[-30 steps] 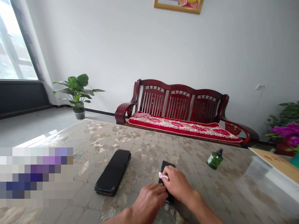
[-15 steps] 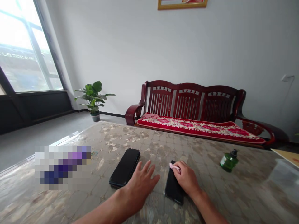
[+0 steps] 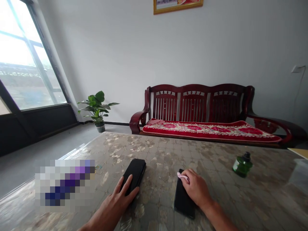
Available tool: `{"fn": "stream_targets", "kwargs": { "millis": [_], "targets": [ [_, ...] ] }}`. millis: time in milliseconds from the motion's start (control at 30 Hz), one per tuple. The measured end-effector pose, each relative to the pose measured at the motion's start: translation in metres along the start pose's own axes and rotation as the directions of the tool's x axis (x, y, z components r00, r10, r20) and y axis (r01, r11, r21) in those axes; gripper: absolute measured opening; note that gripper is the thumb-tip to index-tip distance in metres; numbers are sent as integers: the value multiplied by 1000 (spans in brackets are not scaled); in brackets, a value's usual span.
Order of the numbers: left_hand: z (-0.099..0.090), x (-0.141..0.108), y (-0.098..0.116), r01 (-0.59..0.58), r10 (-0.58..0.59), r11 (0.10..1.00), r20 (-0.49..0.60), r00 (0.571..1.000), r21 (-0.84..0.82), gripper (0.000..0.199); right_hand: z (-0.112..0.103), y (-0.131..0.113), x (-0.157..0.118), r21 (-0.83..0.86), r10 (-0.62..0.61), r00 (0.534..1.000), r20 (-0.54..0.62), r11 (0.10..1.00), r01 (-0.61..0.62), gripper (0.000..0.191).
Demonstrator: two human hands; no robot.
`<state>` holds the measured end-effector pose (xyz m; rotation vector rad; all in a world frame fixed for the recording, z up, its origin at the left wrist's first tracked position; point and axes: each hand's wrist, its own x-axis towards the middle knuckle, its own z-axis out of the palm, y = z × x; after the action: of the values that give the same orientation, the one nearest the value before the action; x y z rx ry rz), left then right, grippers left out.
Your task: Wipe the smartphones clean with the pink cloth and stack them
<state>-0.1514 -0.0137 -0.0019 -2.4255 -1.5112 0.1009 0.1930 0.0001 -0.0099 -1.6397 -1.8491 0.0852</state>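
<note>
On the patterned table covering lie two dark phones. My left hand (image 3: 122, 195), fingers spread, reaches over the near part of the left phone (image 3: 136, 171), which looks thick, like a phone in a case or a stack. Whether the fingertips press on it I cannot tell. My right hand (image 3: 196, 187) is closed on a pale pink cloth (image 3: 183, 177), only a small end of which sticks out. That hand rests over the upper part of the right phone (image 3: 184, 200), whose black face shows below it.
A green bottle with a black top (image 3: 242, 165) stands on the table (image 3: 158, 157) to the right. At the right edge is a clear plastic container (image 3: 299, 176). A blurred-out item (image 3: 64, 183) lies left. Beyond are a wooden bench (image 3: 192, 102) and a potted plant (image 3: 97, 107).
My left hand has moved left and down, from beside the left phone to over its near part. The right hand keeps the pink cloth on the right phone. The view has shifted slightly.
</note>
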Motion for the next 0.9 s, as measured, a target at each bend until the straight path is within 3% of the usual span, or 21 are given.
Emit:
{"fn": "stream_targets", "kwargs": {
  "millis": [100, 300, 500, 600, 667, 733, 800, 833, 900],
  "targets": [
    [1, 8, -3, -17, 17, 1000, -17, 1000, -17, 76, 0, -2, 1, -10, 6, 1000, 1, 1000, -6, 18],
    [-23, 42, -4, -28, 21, 996, 85, 996, 80, 78, 0, -3, 2, -3, 0, 1000, 7, 1000, 0, 17],
    [-33, 66, -17, 0, -3, 999, 78, 997, 40, 81, -2, -4, 1, 7, -5, 1000, 8, 1000, 5, 16],
    [-36, 63, 1, 50, -49, 997, -38, 998, 51, 86, -2, -6, 0, -21, -3, 1000, 9, 1000, 3, 17],
    [-40, 58, 29, -89, 86, 995, -95, 992, -34, 86, -2, -7, 0, -34, 3, 1000, 17, 999, -2, 18],
    [-40, 54, 63, -386, 359, 903, -166, 919, -187, 79, -2, -8, 0, -30, 15, 1000, 26, 999, -14, 18],
    [-34, 54, 97, -594, 515, 765, -319, 796, -247, 68, -4, -8, -1, -13, 30, 999, 35, 999, -30, 18],
    [-29, 55, 112, -656, 545, 718, -397, 738, -233, 55, -4, -7, -1, -3, 37, 998, 41, 999, -37, 18],
    [-17, 61, 133, -677, 496, 699, -527, 690, -228, 27, -5, -7, -1, 17, 47, 998, 52, 999, -48, 19]
  ]
}}
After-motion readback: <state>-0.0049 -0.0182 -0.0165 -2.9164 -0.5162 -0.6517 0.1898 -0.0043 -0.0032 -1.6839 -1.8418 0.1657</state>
